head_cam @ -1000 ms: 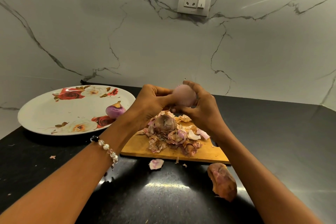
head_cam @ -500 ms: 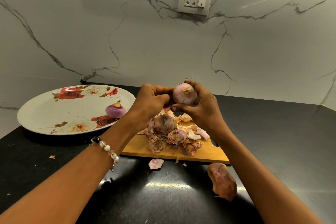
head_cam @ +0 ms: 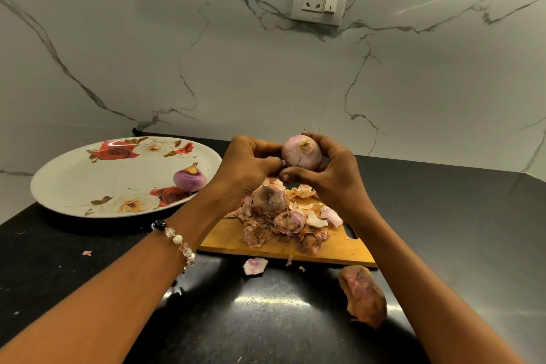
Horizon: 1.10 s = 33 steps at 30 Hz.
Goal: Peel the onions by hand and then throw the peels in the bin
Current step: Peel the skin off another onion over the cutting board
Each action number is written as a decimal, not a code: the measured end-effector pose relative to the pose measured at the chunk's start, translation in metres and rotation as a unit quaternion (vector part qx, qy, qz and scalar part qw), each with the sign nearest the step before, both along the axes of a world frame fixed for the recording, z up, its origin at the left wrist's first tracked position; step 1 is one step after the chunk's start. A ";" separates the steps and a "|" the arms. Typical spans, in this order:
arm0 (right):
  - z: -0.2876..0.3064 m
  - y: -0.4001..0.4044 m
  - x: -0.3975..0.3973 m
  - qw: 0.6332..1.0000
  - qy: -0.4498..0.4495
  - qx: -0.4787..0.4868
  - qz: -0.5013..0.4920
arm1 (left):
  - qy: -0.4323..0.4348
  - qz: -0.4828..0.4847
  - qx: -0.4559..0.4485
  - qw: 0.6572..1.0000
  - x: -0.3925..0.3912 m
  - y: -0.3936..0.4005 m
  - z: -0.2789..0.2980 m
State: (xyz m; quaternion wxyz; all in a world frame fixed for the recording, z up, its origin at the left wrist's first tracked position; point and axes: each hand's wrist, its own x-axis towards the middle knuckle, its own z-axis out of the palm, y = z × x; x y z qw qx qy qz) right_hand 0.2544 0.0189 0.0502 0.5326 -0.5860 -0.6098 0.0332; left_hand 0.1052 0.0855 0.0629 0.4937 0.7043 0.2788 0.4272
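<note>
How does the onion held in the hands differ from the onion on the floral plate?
The held onion is pale pink; the plate onion is deeper purple. The held onion is up in the air above the cutting board, gripped by the right hand with the left hand pinching at its side; the plate onion rests untouched on the floral plate. Both are small, round and largely peeled.

Both forearms are bare; a bracelet (head_cam: 177, 241) of pearl, clear and black beads circles the left wrist.
</note>
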 end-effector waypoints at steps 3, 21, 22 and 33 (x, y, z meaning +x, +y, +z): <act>0.000 0.001 -0.001 1.000 0.005 -0.001 0.009 | -0.012 0.007 -0.022 1.000 -0.001 0.003 -0.001; 0.001 -0.001 0.007 0.995 0.078 -0.009 0.054 | -0.024 -0.024 -0.042 0.999 -0.001 0.004 0.002; 0.001 -0.001 0.007 0.994 0.088 -0.010 0.060 | -0.027 -0.023 -0.050 0.998 -0.001 0.004 0.002; -0.002 0.002 0.007 0.999 0.040 0.015 0.030 | -0.006 -0.013 -0.085 0.996 -0.005 0.001 0.008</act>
